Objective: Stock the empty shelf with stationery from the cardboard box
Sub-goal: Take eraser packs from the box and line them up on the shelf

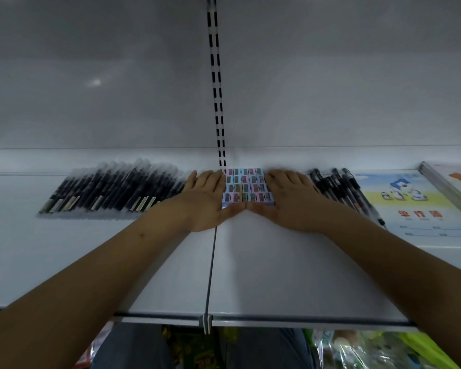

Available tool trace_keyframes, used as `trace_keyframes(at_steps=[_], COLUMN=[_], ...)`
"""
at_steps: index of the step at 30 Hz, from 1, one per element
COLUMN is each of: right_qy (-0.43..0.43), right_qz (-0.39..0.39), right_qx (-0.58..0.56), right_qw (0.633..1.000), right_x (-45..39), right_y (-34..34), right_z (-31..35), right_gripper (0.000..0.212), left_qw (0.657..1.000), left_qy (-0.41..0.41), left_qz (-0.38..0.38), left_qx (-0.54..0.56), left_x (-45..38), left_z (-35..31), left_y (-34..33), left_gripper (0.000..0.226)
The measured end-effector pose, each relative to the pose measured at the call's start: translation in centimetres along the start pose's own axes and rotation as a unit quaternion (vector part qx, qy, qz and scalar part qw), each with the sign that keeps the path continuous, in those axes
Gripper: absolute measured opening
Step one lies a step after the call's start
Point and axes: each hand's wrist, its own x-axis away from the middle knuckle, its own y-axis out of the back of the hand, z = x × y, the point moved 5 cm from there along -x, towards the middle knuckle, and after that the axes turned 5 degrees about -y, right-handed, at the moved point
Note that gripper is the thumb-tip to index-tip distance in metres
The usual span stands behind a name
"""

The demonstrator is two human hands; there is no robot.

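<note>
Two flat hands frame one block of pastel sharpeners (pixel 248 186) at the back of the white shelf (pixel 277 267): left hand (pixel 206 202) pressing its left side, right hand (pixel 290 201) its right, fingers straight, thumbs meeting in front. One row of wrapped dark pens (pixel 112 189) lies just left; several loose black pens (pixel 341 190), then two exercise books (pixel 415 206), lie right.

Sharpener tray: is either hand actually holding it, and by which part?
Both. The left hand and right hand bracket the sharpener tray with straight fingers along its left and right sides, thumbs along its front edge. No curled grip.
</note>
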Motion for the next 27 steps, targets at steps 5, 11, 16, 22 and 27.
trace_keyframes(at_steps=[5, 11, 16, 22, 27], right_qy=[-0.016, 0.019, 0.028, 0.026, 0.018], right_qz=[0.008, -0.030, -0.076, -0.118, -0.130], right_qx=[-0.020, -0.034, -0.070, -0.120, -0.142], right_qw=[1.000, 0.999, 0.994, 0.985, 0.981], right_x=[1.4, 3.9, 3.3, 3.0, 3.3], right_y=[1.0, 1.5, 1.3, 0.9, 1.2], right_z=[-1.1, -1.4, -0.8, -0.5, -0.6], right_gripper=[0.114, 0.065, 0.046, 0.036, 0.031], left_qw=[0.995, 0.958, 0.939, 0.934, 0.935], left_qy=[-0.011, -0.037, 0.008, 0.013, 0.011], left_qz=[-0.095, -0.281, -0.330, -0.340, -0.341], left_qx=[0.037, 0.046, 0.099, 0.109, 0.102], left_x=[2.3, 4.5, 4.1, 3.9, 3.6], left_z=[0.7, -0.4, -0.5, -0.6, -0.5], left_y=[1.5, 1.0, 0.9, 0.9, 0.8], left_gripper=[0.094, 0.034, 0.031, 0.027, 0.025])
